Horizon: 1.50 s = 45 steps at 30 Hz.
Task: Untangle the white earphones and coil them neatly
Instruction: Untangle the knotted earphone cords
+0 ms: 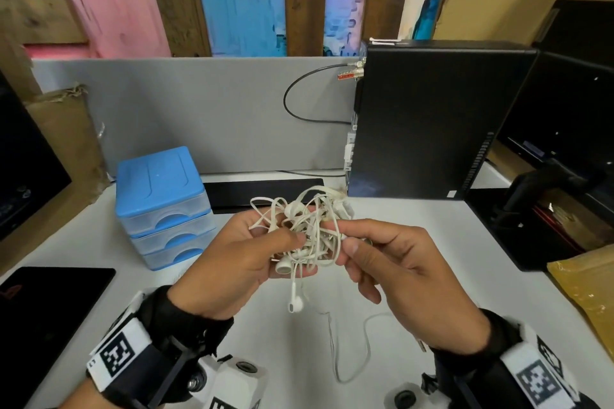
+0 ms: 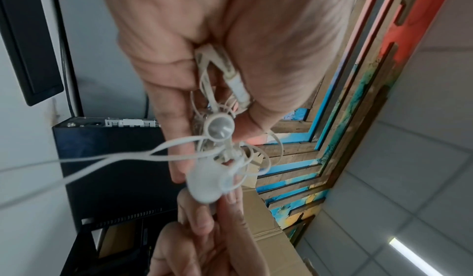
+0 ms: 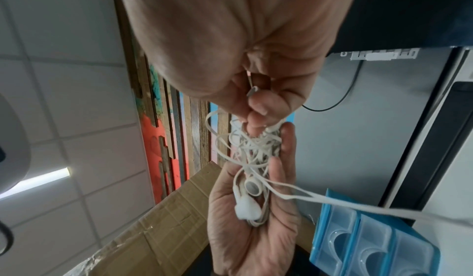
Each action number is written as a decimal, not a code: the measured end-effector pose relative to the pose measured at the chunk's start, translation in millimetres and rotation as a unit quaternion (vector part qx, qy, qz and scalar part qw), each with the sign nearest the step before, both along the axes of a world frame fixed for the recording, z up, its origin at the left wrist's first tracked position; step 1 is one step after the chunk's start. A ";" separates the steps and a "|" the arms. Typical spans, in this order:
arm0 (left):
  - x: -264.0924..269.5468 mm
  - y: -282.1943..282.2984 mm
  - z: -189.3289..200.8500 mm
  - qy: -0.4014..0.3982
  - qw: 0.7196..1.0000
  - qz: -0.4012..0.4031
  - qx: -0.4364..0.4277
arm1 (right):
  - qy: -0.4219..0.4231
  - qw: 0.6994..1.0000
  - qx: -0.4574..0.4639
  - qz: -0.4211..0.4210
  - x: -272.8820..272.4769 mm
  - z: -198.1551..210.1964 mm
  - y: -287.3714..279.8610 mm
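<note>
A tangled ball of white earphones (image 1: 309,229) is held in the air above the white desk. My left hand (image 1: 265,246) cups the knot from below, thumb pressed on its top. My right hand (image 1: 347,242) pinches a strand at the knot's right side. One earbud (image 1: 295,304) dangles beneath the knot, and a loose length of cable (image 1: 365,342) hangs to the desk. In the left wrist view an earbud (image 2: 220,127) sits between my fingers. The right wrist view shows the earphones (image 3: 252,148) in the left palm, with my right hand (image 3: 252,110) pinching the cable.
A blue drawer unit (image 1: 162,206) stands at the left on the white desk (image 1: 432,242). A black computer case (image 1: 432,119) stands behind at the right. A black keyboard (image 1: 262,191) lies behind my hands. A dark pad (image 1: 43,309) lies near left, a yellow envelope (image 1: 588,289) at right.
</note>
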State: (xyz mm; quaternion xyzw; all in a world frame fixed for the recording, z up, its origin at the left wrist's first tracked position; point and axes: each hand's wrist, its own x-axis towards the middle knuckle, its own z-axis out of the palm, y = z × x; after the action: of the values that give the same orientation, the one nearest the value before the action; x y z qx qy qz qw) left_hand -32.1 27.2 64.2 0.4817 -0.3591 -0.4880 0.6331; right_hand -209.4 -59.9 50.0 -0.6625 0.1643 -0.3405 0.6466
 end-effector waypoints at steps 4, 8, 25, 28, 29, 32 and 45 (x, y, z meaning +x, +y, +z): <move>-0.1 -0.5 -3.1 -0.034 0.999 0.010 0.006 | 0.007 1.000 -0.015 -0.005 0.5 1.2 1.8; -0.6 -0.6 -3.1 -0.026 1.000 0.015 0.005 | -0.002 1.000 -0.016 -0.013 -0.4 4.0 1.5; 4.7 -0.5 5.6 0.080 0.995 -0.027 0.051 | -0.023 0.995 -0.063 -0.071 -3.5 8.9 -2.0; 7.1 -3.0 2.5 0.119 0.990 -0.045 0.068 | -0.006 0.995 -0.072 -0.074 -3.6 6.8 -4.2; 7.8 -4.0 1.3 0.130 0.987 -0.048 0.076 | -0.004 0.995 -0.070 -0.075 -3.5 6.4 -4.7; 9.1 -6.3 -0.8 0.151 0.983 -0.058 0.086 | -0.005 0.995 -0.063 -0.078 -2.9 5.5 -6.1; 5.2 -6.3 0.0 0.189 0.979 -0.059 0.056 | -0.001 0.991 -0.079 -0.108 -0.3 2.2 -4.0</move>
State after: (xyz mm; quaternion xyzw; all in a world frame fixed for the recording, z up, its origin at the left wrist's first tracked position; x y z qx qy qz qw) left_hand -26.9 20.9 64.2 0.3934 -0.2333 -0.6257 0.6319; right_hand -209.7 -63.9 52.2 -0.6898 0.2069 -0.4210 0.5515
